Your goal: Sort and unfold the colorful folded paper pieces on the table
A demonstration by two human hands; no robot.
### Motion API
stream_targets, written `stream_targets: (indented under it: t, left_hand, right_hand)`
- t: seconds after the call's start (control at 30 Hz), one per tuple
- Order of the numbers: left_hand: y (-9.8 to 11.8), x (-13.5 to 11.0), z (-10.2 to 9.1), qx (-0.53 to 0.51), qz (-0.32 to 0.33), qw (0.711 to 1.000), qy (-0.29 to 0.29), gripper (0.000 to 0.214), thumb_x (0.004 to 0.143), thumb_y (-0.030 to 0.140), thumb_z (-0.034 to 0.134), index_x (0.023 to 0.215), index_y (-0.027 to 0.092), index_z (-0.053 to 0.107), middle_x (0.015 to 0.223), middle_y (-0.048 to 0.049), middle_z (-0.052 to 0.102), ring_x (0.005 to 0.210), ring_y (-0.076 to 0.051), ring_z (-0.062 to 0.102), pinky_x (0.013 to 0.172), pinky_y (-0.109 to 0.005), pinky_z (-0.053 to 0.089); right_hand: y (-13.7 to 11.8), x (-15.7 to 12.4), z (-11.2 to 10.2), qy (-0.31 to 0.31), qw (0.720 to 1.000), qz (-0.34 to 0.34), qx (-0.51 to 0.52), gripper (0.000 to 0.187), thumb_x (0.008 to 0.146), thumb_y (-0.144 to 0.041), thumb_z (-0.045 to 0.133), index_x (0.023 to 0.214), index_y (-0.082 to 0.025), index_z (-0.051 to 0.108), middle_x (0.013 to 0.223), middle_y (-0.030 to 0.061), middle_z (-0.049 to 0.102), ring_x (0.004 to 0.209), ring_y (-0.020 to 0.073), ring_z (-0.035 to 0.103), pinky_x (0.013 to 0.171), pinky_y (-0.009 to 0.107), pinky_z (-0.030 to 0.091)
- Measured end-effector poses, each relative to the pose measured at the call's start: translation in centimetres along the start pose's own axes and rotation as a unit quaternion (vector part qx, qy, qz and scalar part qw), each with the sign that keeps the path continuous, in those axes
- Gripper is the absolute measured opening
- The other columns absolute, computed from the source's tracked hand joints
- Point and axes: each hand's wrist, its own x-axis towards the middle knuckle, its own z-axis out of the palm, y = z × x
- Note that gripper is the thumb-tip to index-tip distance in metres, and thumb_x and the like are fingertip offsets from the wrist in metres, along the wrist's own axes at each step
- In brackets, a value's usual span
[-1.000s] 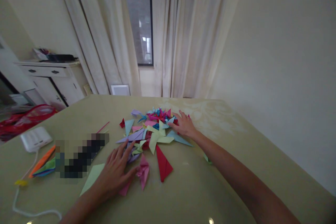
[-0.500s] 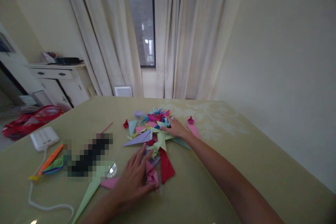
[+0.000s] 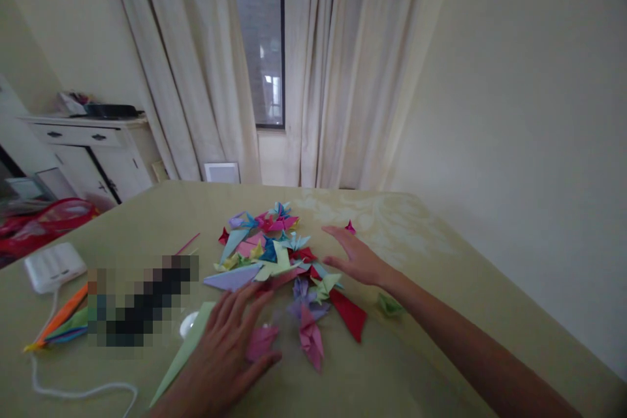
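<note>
A loose pile of folded paper origami (image 3: 277, 258) in many colours lies mid-table. My left hand (image 3: 228, 333) is at its near left side, fingers spread, above a pink folded piece (image 3: 262, 341) and beside a long pale green paper strip (image 3: 189, 346). It holds nothing that I can see. My right hand (image 3: 357, 258) is open at the right of the pile, thumb and fingers apart around nothing. Nearby are a red folded piece (image 3: 350, 315), a pink origami flower (image 3: 310, 337), a small magenta one (image 3: 349, 227) and a green one (image 3: 388, 304) by the forearm.
At the left lie a white power strip (image 3: 55, 266) with its cord, an orange and green item (image 3: 68, 317) and a blurred-out dark patch (image 3: 151, 300). A round white object (image 3: 189, 324) sits by the green strip. A wall (image 3: 529, 144) borders the table's right side.
My right hand has drawn back rightward from the pile's far end, and my left hand has shifted left. The pile is more spread, with the pink flower and red piece farther right.
</note>
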Motion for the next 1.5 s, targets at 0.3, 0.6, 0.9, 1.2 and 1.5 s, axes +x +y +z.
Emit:
stream_targets:
  t: [0.3, 0.6, 0.9, 1.2, 1.5]
  left_hand:
    - [-4.1, -5.1, 3.2, 0.045, -0.032, 0.998, -0.003, 0.109, 0.084, 0.071, 0.065, 0.169, 0.040, 0.004, 0.171, -0.0099, 0.033, 0.147, -0.043, 0.047, 0.111, -0.061, 0.049]
    - [8.8, 7.3, 5.8, -0.066, 0.105, 0.992, -0.026, 0.116, 0.078, 0.081, 0.066, 0.169, 0.029, 0.016, 0.176, -0.0149, 0.016, 0.157, -0.046, 0.024, 0.123, -0.064, 0.025]
    - [8.5, 15.9, 8.1, -0.162, -0.018, 0.986, -0.030, 0.088, 0.085, 0.025, 0.067, 0.163, 0.032, 0.028, 0.163, -0.0110, 0.041, 0.145, -0.031, 0.046, 0.113, -0.048, 0.047]
    - [6.6, 17.4, 8.9, -0.257, -0.032, 0.966, 0.006, 0.070, 0.085, 0.012, 0.065, 0.149, 0.030, 0.046, 0.138, -0.0087, 0.059, 0.123, -0.028, 0.064, 0.100, -0.041, 0.056]
    - [3.4, 20.7, 3.2, -0.454, -0.107, 0.857, 0.220, 0.050, 0.091, 0.029, 0.071, 0.138, 0.023, 0.055, 0.128, -0.0114, 0.065, 0.115, -0.027, 0.066, 0.105, -0.047, 0.052]
  right_hand:
    - [3.6, -14.9, -0.5, -0.071, 0.983, 0.146, -0.085, 0.105, 0.082, -0.080, 0.067, 0.167, -0.035, 0.026, 0.176, 0.0110, 0.018, 0.159, 0.0388, 0.027, 0.126, 0.058, 0.033]
    - [1.9, -8.2, 5.3, -0.018, 0.999, -0.017, -0.038, 0.108, 0.081, -0.056, 0.081, 0.167, -0.022, 0.026, 0.174, 0.0182, 0.023, 0.159, 0.0374, 0.026, 0.126, 0.055, 0.033]
    - [3.2, -3.1, 6.0, 0.124, 0.986, 0.028, 0.110, 0.037, 0.093, -0.026, 0.062, 0.129, -0.019, 0.067, 0.120, 0.0132, 0.076, 0.108, 0.0285, 0.071, 0.099, 0.045, 0.056]
    - [2.8, -3.5, 5.2, 0.201, 0.958, 0.077, 0.191, 0.026, 0.102, -0.038, 0.058, 0.114, -0.020, 0.072, 0.106, 0.0082, 0.077, 0.092, 0.0224, 0.072, 0.081, 0.033, 0.055]
    - [3.2, -3.6, 5.4, 0.217, 0.952, 0.100, 0.194, 0.034, 0.104, -0.049, 0.054, 0.114, -0.020, 0.070, 0.097, 0.0069, 0.073, 0.084, 0.0199, 0.068, 0.073, 0.030, 0.052]
